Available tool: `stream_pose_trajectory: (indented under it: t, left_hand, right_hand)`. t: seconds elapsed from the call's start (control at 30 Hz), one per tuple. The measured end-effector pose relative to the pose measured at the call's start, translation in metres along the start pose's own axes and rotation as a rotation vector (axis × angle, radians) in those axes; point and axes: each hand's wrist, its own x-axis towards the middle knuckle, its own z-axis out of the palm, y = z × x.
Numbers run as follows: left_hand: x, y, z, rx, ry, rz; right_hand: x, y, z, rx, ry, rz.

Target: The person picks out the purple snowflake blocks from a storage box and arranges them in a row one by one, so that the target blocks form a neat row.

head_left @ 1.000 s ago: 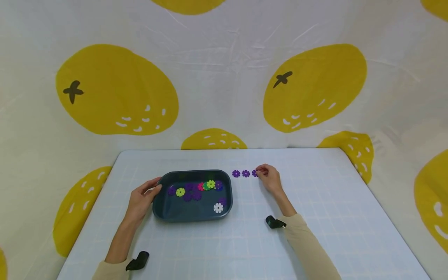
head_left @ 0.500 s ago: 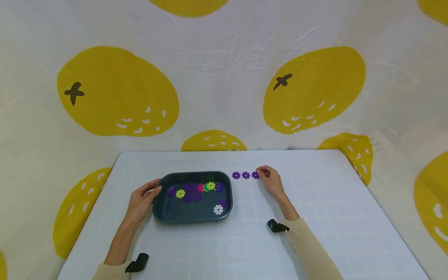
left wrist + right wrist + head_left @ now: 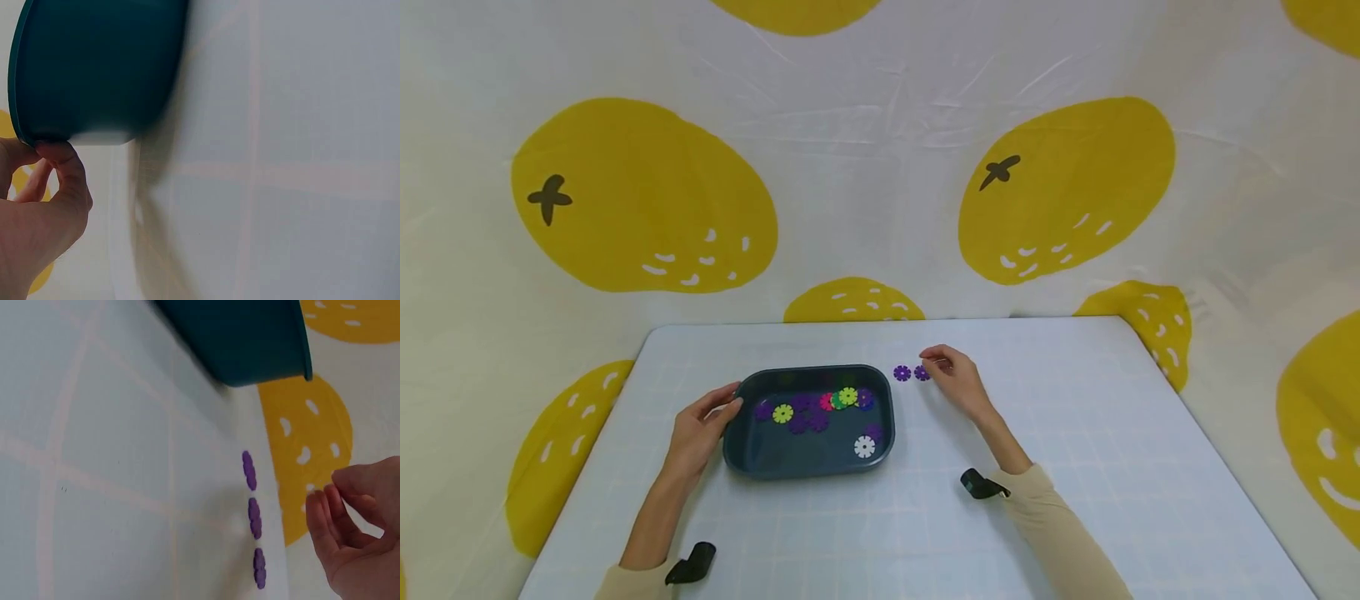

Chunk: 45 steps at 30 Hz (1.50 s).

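My left hand pinches the left rim of a dark teal tray, thumb and fingers on the edge in the left wrist view. Inside the tray lie several flower-shaped plastic discs: purple, a yellow disc, a white disc, and some pink and green ones. To the right of the tray, three purple discs stand in a row on the table in the right wrist view. My right hand hovers over the row with its fingers loosely bent and nothing between them. It hides the third disc in the head view.
A white table with a faint grid cloth carries everything. Behind it hangs a pale curtain printed with large yellow fruit. A black wrist camera sits on the left sleeve, another camera on the right.
My right hand has come off the third purple disc and moved left over the row. The left hand still holds the tray in the same place.
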Motion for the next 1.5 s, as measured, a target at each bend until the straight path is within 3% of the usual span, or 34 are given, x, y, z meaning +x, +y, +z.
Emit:
stream_pose_trajectory:
  t: [0.43, 0.8, 0.93, 1.2, 1.5]
  left_hand:
    - [-0.001, 0.004, -0.002, 0.006, -0.002, -0.025]
    - [0.0, 0.001, -0.002, -0.018, -0.004, -0.007]
    - [0.0, 0.0, -0.002, -0.019, -0.009, 0.003]
    - [0.0, 0.002, -0.001, -0.032, -0.01, -0.004]
    - [0.001, 0.002, -0.001, -0.031, -0.008, -0.007]
  right_hand:
    - [-0.003, -0.043, 0.023, 0.016, -0.138, -0.151]
    - [-0.004, -0.058, 0.045, -0.006, -0.294, -0.315]
    - [-0.004, -0.058, 0.054, -0.064, -0.351, -0.399]
    - [-0.006, -0.062, 0.068, -0.253, -0.413, -0.475]
    - [-0.018, -0.063, 0.082, -0.551, -0.291, -0.544]
